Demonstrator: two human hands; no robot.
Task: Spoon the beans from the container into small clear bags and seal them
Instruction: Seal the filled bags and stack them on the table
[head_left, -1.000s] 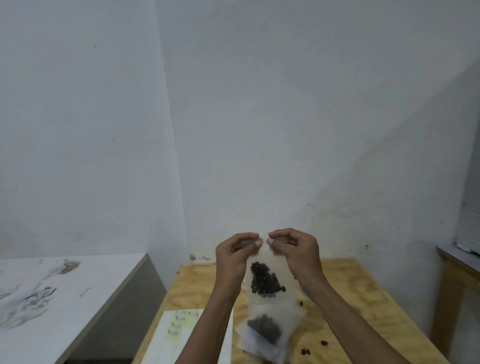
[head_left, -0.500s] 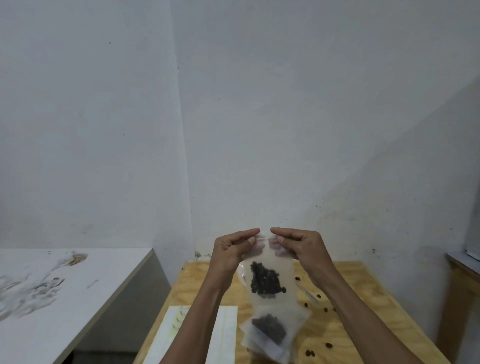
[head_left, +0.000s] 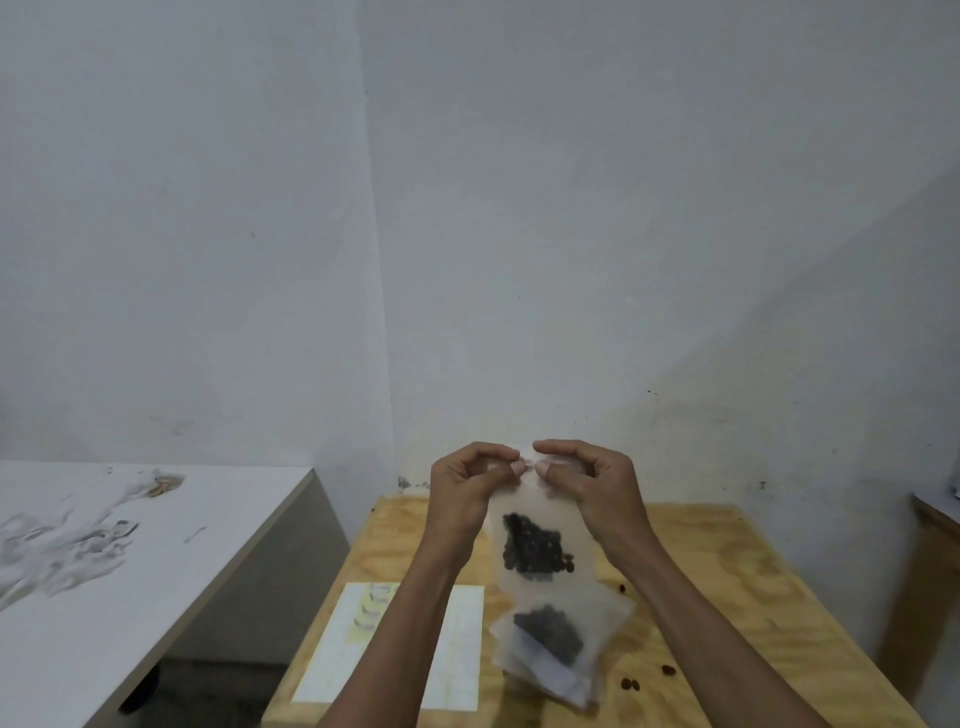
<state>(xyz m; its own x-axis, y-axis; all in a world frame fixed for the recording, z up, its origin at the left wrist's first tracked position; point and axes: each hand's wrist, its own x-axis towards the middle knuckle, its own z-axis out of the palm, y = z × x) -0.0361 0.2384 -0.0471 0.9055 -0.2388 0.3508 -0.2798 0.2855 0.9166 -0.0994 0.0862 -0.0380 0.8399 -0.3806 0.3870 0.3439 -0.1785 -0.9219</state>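
Above the wooden table (head_left: 727, 571), in the head view, you hold a clear bag (head_left: 540, 525) by its top edge, its long axis hanging straight down from your fingers. Your left hand (head_left: 467, 493) pinches the left half of that edge and your right hand (head_left: 592, 488) the right half, thumbs nearly touching at the middle, both equally near. The beans (head_left: 535, 551) sit in a dark clump in the lower part, well below the pinch. Judging by this, you are pressing the seal; the strip runs sideways between your hands, so run outward along it. Filled bags (head_left: 556, 639) lie beneath on the table, loose beans nearby.
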